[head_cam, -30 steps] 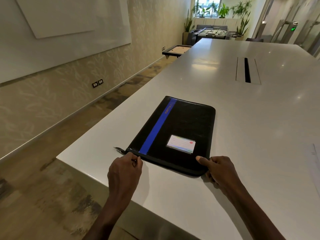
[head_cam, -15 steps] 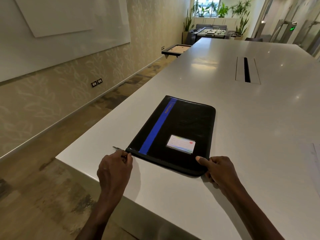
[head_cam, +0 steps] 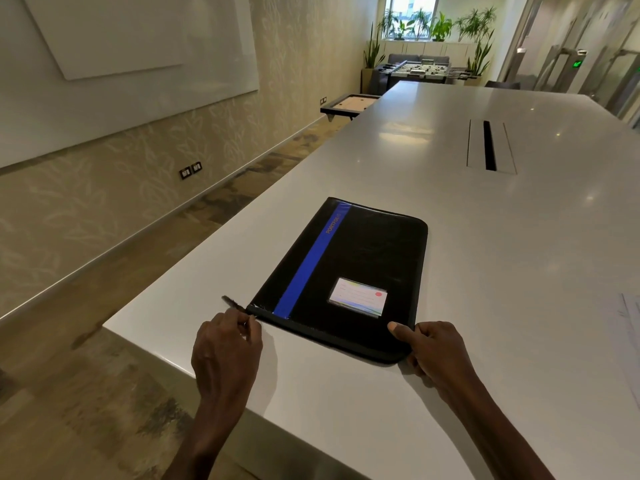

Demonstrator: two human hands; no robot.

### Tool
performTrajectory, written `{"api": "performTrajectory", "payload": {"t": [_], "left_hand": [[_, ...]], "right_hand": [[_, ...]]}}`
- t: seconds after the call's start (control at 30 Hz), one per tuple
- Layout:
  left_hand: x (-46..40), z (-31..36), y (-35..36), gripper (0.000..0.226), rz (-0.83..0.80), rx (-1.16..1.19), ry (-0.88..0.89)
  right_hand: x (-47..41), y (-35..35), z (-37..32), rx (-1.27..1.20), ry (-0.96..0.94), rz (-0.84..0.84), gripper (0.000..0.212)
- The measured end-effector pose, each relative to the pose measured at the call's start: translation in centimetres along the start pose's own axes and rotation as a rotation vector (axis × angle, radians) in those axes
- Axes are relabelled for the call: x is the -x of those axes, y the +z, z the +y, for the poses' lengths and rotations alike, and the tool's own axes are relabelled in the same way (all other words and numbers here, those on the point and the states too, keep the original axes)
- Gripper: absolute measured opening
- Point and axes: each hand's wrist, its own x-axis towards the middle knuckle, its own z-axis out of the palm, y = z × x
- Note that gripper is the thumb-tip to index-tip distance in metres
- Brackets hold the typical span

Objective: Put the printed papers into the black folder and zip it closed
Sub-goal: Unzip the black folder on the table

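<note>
The black folder (head_cam: 360,268) lies flat and closed on the white table (head_cam: 502,258), with a blue stripe and a small card window on its cover. My left hand (head_cam: 225,344) is at the folder's near left corner, fingers pinching the zipper pull, whose tail sticks out to the left. My right hand (head_cam: 429,344) grips the near right corner, thumb on top of the cover. A sliver of printed papers (head_cam: 632,320) shows at the right edge of the view.
The table's near left corner and edge lie just under my left hand, with floor beyond. A cable slot (head_cam: 490,145) is set into the table farther back. A whiteboard hangs on the left wall; plants and a foosball table stand at the far end.
My left hand slid left along the folder's near edge to its left corner, then eased slightly back. The right hand and folder stayed put.
</note>
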Motion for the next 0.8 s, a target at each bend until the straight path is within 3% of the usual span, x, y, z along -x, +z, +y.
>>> {"api": "performTrajectory", "payload": {"t": [0.6,0.8], "left_hand": [[-1.9,-2.0,-0.7,0.006,0.046,-0.01,-0.053],[-2.2,-2.3,-0.9,0.012,-0.008,0.061,-0.102]], "right_hand": [[0.0,-0.1,-0.2,-0.007,0.01,-0.006,0.053],[-0.1,-0.3,-0.3,-0.023,0.041,-0.027,0.051]]}}
